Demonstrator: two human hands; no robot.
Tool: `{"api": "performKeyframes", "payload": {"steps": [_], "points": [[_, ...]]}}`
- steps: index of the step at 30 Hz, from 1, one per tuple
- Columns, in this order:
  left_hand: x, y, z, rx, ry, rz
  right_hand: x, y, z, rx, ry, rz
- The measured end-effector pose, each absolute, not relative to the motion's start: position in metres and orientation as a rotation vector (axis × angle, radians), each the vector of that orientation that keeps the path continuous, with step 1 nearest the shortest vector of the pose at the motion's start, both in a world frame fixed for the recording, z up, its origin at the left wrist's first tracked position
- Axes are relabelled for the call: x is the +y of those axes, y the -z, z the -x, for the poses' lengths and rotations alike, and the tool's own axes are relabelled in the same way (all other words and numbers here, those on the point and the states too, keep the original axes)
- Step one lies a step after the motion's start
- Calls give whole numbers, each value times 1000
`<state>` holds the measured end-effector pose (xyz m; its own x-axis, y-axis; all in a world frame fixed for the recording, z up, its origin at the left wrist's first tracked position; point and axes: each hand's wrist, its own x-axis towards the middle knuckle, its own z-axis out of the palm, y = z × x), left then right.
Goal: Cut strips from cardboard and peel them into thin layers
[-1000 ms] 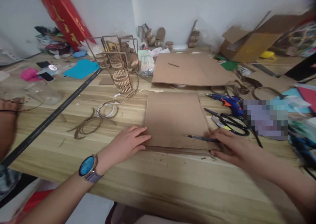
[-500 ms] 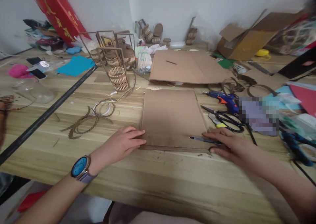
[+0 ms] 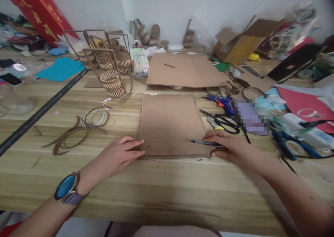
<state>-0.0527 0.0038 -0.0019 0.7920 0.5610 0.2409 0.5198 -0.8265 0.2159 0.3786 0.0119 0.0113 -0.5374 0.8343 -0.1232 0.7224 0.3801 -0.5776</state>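
A stack of brown cardboard sheets (image 3: pixel 169 120) lies flat on the wooden table in front of me. My left hand (image 3: pixel 121 151), with a watch (image 3: pixel 66 187) on its wrist, rests its stretched, parted fingertips on the stack's left edge near the front corner. At the opposite side, my right hand (image 3: pixel 225 146) touches the right edge with its fingertips. A dark pen (image 3: pixel 199 142) is held in that same hand, its tip pointing left over the cardboard. Dark crumbs are scattered along the stack's near edge.
Black scissors (image 3: pixel 227 123), a yellow cutter (image 3: pixel 215 124) and a blue glue gun (image 3: pixel 221 103) lie right of the stack. Corrugated strips (image 3: pixel 75 132) are coiled to the left. Small slatted baskets (image 3: pixel 112 82) and a larger cardboard sheet (image 3: pixel 182 68) stand behind.
My view has swung right, so everything appears further left. The cardboard's layered near edge looks more even. Both hands stay at its sides, the pen still in my right hand.
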Motion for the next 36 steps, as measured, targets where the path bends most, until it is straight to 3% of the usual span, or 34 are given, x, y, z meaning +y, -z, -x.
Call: {"api": "performKeyframes", "payload": {"steps": [36], "points": [[3, 2, 52, 882, -430, -2802, 16, -13, -379, -2489, -876, 1429]]}}
